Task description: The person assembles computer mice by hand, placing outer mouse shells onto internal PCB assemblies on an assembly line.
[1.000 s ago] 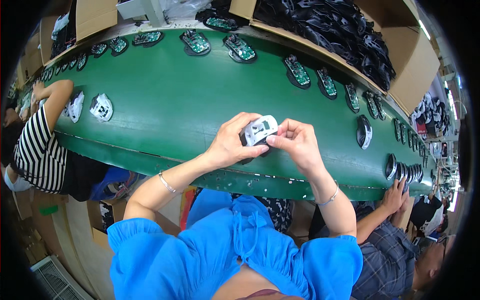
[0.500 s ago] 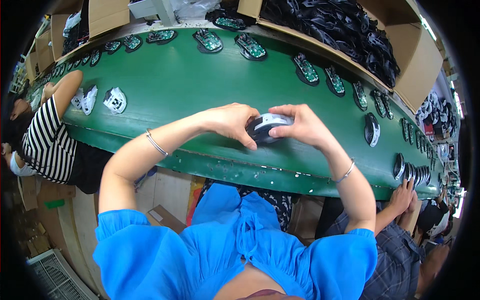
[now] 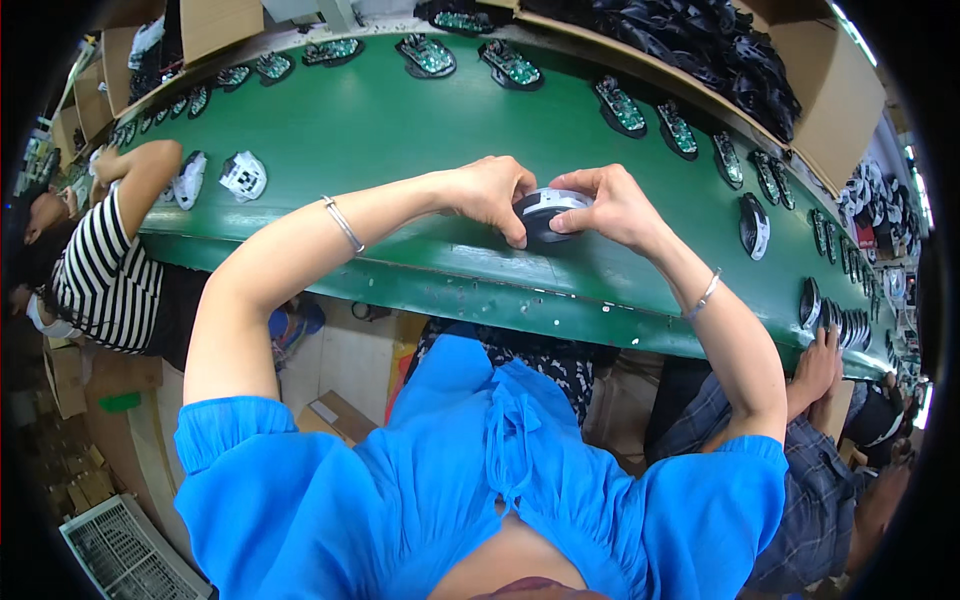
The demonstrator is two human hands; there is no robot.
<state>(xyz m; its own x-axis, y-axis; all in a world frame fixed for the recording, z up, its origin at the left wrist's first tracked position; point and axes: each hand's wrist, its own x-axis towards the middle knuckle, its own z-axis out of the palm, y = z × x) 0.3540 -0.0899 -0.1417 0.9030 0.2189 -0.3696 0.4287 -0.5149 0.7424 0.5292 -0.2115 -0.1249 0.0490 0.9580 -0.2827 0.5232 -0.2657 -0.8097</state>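
Between my two hands, just above the green work surface [image 3: 330, 160], is a computer mouse [image 3: 541, 223] with a black body and a pale grey-white strip across its top. My left hand [image 3: 497, 198] curls round its left end, thumb low and fingers behind. On the other end, my right hand [image 3: 607, 207] presses with the thumb at the front and the fingers over the far side. Part of the mouse is hidden behind the fingers. A mouse with a black and white shell [image 3: 755, 227] lies off to the right.
Several mouse bases with green circuit boards [image 3: 511, 66] line the far edge. White shells [image 3: 243, 177] lie at the left near a person in stripes [image 3: 103, 265]. At right, another person's hand [image 3: 818, 363] touches a row of mice. A cardboard box [image 3: 845, 115] of black parts stands behind.
The whole view has shifted, so the surface and its parts appear higher. Both hands have carried the mouse slightly away from me, and it now sits at a somewhat different angle between them.
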